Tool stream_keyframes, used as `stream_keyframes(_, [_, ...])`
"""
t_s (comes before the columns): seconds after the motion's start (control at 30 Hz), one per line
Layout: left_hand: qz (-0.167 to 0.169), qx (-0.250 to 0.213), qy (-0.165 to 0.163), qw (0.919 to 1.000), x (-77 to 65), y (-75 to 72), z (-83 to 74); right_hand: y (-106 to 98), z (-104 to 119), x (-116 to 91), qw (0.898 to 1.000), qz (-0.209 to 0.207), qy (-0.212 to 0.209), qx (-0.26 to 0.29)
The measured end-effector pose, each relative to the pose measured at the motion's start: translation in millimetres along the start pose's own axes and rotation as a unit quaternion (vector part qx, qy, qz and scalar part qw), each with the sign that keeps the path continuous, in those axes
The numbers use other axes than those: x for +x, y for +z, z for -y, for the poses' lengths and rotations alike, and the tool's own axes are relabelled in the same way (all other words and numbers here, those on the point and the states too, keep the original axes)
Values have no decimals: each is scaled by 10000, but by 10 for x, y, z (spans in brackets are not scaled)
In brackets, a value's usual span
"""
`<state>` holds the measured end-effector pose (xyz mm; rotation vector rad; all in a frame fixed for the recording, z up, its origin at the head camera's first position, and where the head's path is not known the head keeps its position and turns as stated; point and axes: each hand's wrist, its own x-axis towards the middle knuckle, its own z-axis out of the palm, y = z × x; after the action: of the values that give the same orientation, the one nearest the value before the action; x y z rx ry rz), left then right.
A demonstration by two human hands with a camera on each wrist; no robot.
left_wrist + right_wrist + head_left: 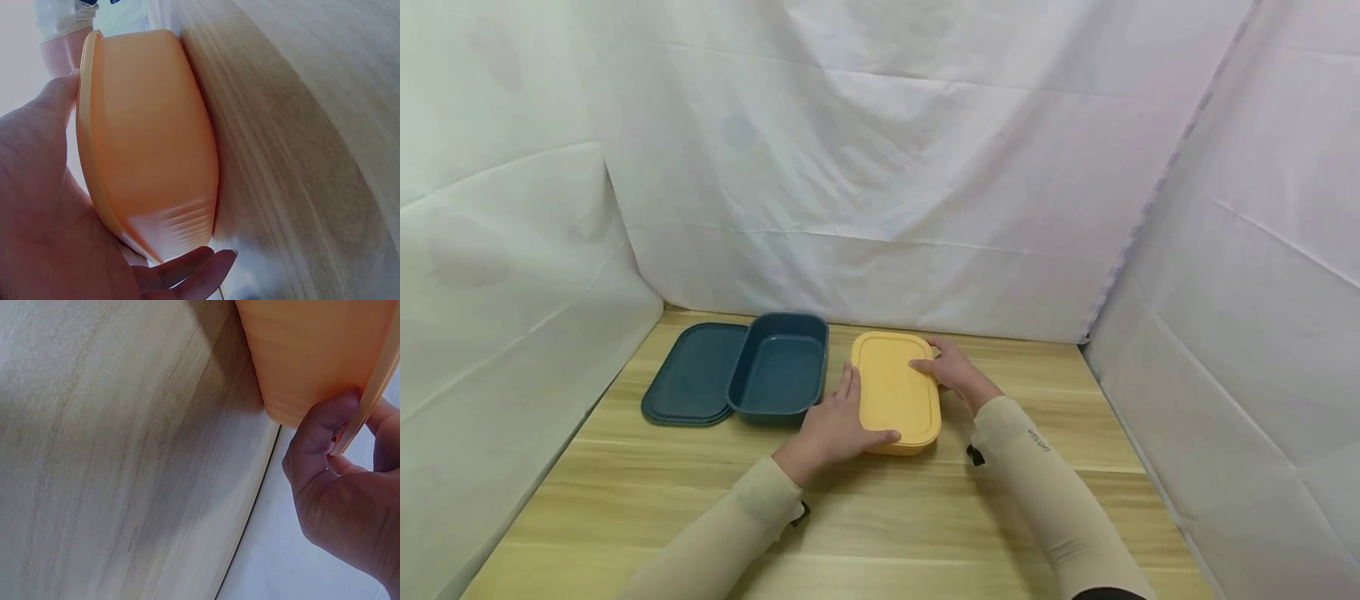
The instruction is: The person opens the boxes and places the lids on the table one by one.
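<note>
A yellow lunch box (895,392) with its lid on sits on the wooden table. My left hand (831,427) spans its near left corner, the thumb lying on the lid's front edge and the fairly straight fingers along the left side. In the left wrist view the box's side wall (150,125) shows orange, with ridges near one end. At the far right corner, my right hand (957,372) pinches the rim, thumb on top. The right wrist view shows curled fingers (319,434) under that rim (365,409). The inside of the box is hidden by the lid.
Left of the yellow box stands an uncovered dark blue container (781,367). A dark blue lid (696,371) lies flat beside it, partly behind its left edge. White cloth (880,167) hangs along the table's back and both sides.
</note>
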<state>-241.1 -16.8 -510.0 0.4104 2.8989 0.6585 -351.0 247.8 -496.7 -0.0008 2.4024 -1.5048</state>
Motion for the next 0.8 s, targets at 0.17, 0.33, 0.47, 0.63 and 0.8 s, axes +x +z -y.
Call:
stream_keyframes(0.17, [12, 44, 20, 10000, 5, -33, -20, -16, 24, -8, 10000, -14, -62, -8])
stream_keyframes(0.33, [68, 86, 4, 9999, 18, -55, -34, -50, 76, -13, 9998, 92, 16, -201])
stream_keyframes(0.47, [79, 53, 2, 10000, 23, -60, -34, -101, 176, -8, 9981, 282, 68, -543])
stream_keyframes(0.63, [56, -25, -62, 10000, 7, -36, -20, -145, 239, 10, 9953, 517, 95, -811])
stream_keyframes(0.8, [91, -59, -44, 9999, -3, -12, -17, -187, 247, 26, 9933, 610, 26, -983])
